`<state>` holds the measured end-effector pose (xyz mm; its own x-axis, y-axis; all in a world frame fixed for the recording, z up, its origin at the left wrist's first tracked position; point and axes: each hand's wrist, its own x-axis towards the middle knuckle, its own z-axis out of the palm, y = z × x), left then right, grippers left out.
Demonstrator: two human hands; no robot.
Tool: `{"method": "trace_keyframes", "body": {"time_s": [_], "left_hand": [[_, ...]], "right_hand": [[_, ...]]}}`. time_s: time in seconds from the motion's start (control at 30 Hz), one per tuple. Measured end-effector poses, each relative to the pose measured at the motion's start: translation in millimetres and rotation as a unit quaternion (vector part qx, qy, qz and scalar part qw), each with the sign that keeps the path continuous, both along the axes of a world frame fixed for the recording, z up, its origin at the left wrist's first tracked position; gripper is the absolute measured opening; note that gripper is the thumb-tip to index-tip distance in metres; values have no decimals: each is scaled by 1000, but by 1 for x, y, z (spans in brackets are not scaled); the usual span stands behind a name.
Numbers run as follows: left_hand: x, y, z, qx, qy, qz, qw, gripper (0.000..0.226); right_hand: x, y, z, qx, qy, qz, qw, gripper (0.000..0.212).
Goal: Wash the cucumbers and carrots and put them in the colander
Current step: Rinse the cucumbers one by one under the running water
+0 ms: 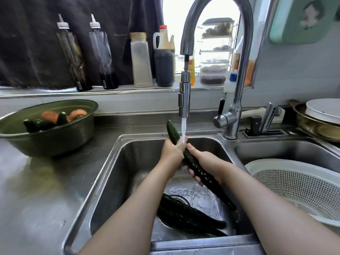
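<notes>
Over the sink (114, 162), left of the white colander (294, 186), the cucumber (198, 168) slants under the tap stream (183, 129) — left hand (172, 151) curled round its upper part, right hand (206, 162) wrapped round its middle — and should be turned and slid so every side gets rinsed.

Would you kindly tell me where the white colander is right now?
Head view, right side: the white colander sits in the right-hand sink basin, right of the cucumber under the tap.
</notes>
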<state>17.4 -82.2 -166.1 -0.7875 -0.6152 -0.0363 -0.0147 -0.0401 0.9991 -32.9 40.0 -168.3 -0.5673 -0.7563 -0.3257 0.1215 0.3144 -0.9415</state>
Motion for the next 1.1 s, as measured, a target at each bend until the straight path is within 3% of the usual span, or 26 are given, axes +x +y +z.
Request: {"method": "trace_keyframes", "body": {"time_s": [0.1,0.2,0.33,0.4,0.6,0.7,0.8,0.9,0.97,1.03,1.1], "left_hand": [[-6,-1,4,-16,23,91,995,41],[-4,-3,10,97,69,99,988,52],[-2,12,19,227,147,71,960,28],[-4,14,21,216,141,68,964,24],[-1,7,21,137,76,61,986,46],[3,3,22,86,100,102,986,44],[4,-8,19,-51,133,154,978,21],[5,-17,18,-144,159,157,964,23],[4,-18,13,-113,131,114,978,39],[3,-12,9,8,68,2,998,51],[2,-7,4,28,14,-93,995,36]], "right_hand": [[4,-5,5,-33,-34,46,998,66],[6,-5,10,-32,-83,85,992,56],[3,1,8,-14,-106,101,989,61],[1,3,6,-11,-94,109,990,61],[2,3,-5,3,-109,162,981,45],[-2,0,-8,-1,-26,113,993,34],[-8,1,-7,-2,79,92,993,17],[-10,2,-9,14,107,95,990,32],[-10,0,-9,-3,117,72,991,22],[-10,1,-8,-41,95,35,994,10],[-12,6,-7,-69,33,39,996,3]]}}
